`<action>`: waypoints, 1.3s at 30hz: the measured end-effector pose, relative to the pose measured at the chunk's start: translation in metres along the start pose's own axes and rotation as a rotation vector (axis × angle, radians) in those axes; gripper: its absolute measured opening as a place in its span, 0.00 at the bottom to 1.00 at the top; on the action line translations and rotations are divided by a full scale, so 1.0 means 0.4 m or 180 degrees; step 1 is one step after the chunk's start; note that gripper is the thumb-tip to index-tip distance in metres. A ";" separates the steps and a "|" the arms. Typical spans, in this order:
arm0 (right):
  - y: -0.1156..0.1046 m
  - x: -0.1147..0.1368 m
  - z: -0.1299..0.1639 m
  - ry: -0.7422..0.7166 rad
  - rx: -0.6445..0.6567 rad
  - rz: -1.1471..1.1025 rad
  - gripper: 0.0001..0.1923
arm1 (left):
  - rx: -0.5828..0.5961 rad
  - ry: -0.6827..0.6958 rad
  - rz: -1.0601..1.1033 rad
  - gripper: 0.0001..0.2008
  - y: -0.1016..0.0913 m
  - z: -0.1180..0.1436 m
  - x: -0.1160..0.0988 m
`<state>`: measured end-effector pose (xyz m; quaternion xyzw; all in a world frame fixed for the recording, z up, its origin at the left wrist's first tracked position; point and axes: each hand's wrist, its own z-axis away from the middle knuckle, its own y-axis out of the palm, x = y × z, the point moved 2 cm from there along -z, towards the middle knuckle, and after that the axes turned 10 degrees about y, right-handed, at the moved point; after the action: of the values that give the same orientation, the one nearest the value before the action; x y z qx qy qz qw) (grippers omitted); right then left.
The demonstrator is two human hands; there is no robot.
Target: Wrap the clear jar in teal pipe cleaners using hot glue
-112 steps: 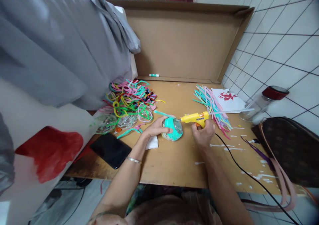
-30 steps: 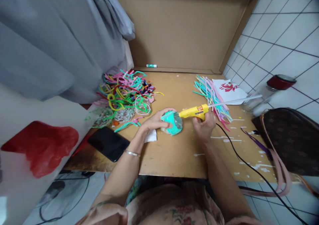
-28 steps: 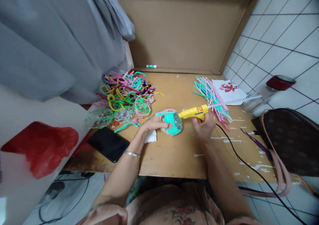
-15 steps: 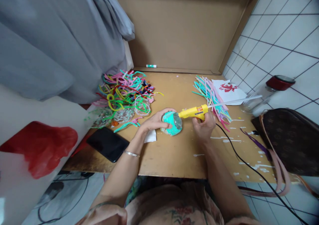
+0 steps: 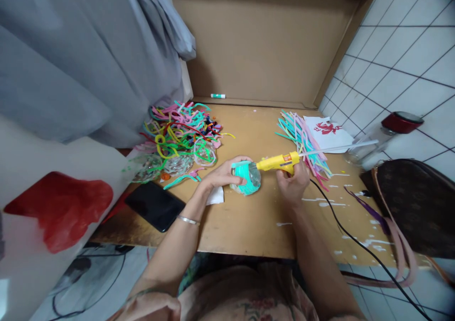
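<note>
Both hands busy: left hand [image 5: 222,175] cups teal-wrapped ball [image 5: 246,178] from 9 o'clock; right hand [image 5: 293,184] grips yellow glue gun [image 5: 279,161], nozzle touching ball at 3 o'clock.

The table [image 5: 241,221] looks like matt bare wood, flecked with dried white drips. Behind it stands matt brown cardboard [image 5: 263,50]. The glue gun [image 5: 279,162] is glossy yellow plastic. The ball [image 5: 247,178] looks clear and shiny, wrapped in soft teal strips. The phone [image 5: 154,206] is glossy black. The wall tiles [image 5: 401,50] are smooth and glazed; the grey cloth [image 5: 88,60] is matt
</note>
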<state>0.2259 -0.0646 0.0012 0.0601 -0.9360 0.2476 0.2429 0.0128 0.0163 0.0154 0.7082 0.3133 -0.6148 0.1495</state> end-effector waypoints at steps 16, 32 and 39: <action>0.001 -0.001 -0.002 0.0133 0.0053 0.0090 0.04 | -0.0004 0.0119 -0.0052 0.34 -0.001 -0.002 -0.001; 0.009 0.004 0.000 0.0374 0.0200 -0.0028 0.05 | -0.0029 0.0087 0.0081 0.34 0.003 -0.001 -0.002; 0.013 0.000 0.005 0.0505 0.0213 0.0029 0.05 | -0.0007 0.0088 0.0043 0.34 0.002 0.000 0.002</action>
<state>0.2239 -0.0611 -0.0025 0.0441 -0.9052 0.2838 0.3131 0.0133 0.0160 0.0147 0.7185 0.3112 -0.6036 0.1502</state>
